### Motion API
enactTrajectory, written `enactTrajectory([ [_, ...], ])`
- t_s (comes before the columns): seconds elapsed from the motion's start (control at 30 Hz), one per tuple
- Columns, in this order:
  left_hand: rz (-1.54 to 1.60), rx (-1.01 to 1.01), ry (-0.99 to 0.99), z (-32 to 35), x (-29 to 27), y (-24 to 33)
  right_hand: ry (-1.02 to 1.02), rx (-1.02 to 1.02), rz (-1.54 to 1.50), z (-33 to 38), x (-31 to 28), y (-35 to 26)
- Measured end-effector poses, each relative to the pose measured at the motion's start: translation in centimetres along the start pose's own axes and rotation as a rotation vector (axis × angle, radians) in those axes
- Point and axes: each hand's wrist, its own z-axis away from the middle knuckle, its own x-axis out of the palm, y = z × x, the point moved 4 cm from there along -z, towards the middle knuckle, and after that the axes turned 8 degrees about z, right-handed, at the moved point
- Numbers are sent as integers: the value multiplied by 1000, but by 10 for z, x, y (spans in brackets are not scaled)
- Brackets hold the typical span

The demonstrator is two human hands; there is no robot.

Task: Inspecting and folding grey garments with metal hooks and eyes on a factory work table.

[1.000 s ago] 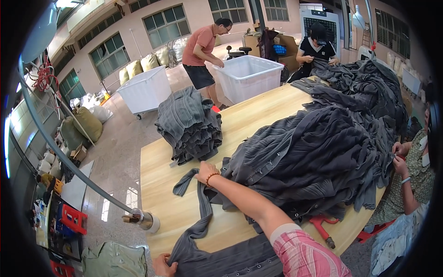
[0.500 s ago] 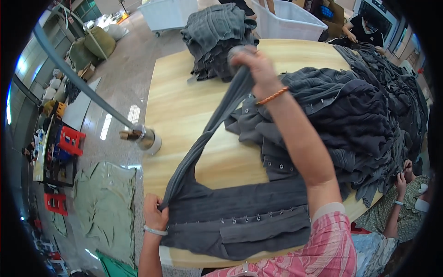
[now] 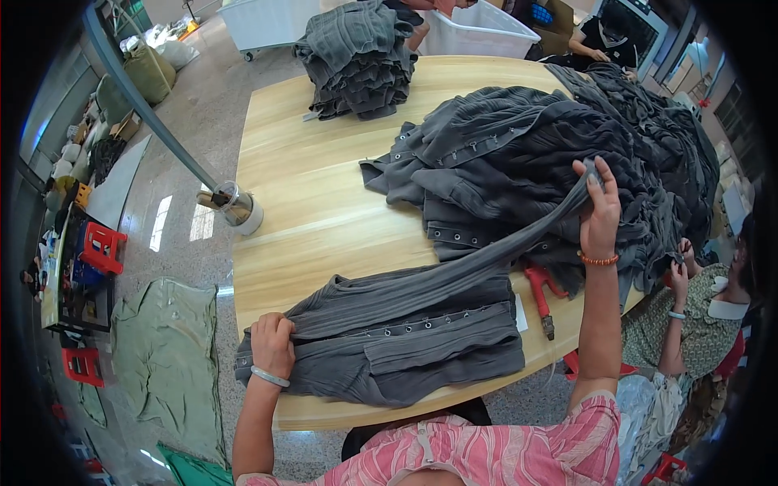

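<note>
A dark grey garment [image 3: 446,348] with a row of metal eyelets lies sideways along the near edge of the table. My left hand [image 3: 273,344] is closed on its cloth at the left end, knuckles up. My right hand [image 3: 600,206] is raised on the right and grips the end of a long sleeve [image 3: 454,278], stretched diagonally above the garment. Just right of the garment lies a red trigger-handled tool [image 3: 540,290], beside a small white tag [image 3: 520,313]. Behind the sleeve rises a heap of dark grey garments [image 3: 519,162].
A stack of folded grey garments [image 3: 356,61] stands on the far side of the wooden table [image 3: 316,194]. A clear cup [image 3: 241,212] with tools hangs at the left edge near a metal pole [image 3: 154,101]. Two co-workers sit at the right, another person stands by a white bin [image 3: 478,32].
My right hand has swung the sleeve end from the far middle over to the right. My left hand keeps its hold. The red tool and the tag have come into view.
</note>
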Motion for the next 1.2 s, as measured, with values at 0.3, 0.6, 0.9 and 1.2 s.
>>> enactTrajectory([
  [0.3,30,11,-46,7,1,-1,153,-273,833,60,-22,-17],
  [0.6,41,-24,-38,16,-4,3,-470,-661,994,146,115,-28],
  [0.9,25,-69,-101,31,2,1,-914,-517,934,220,194,69],
  [1.2,-91,-294,151,56,-14,-2,-885,-370,939,217,207,58],
])
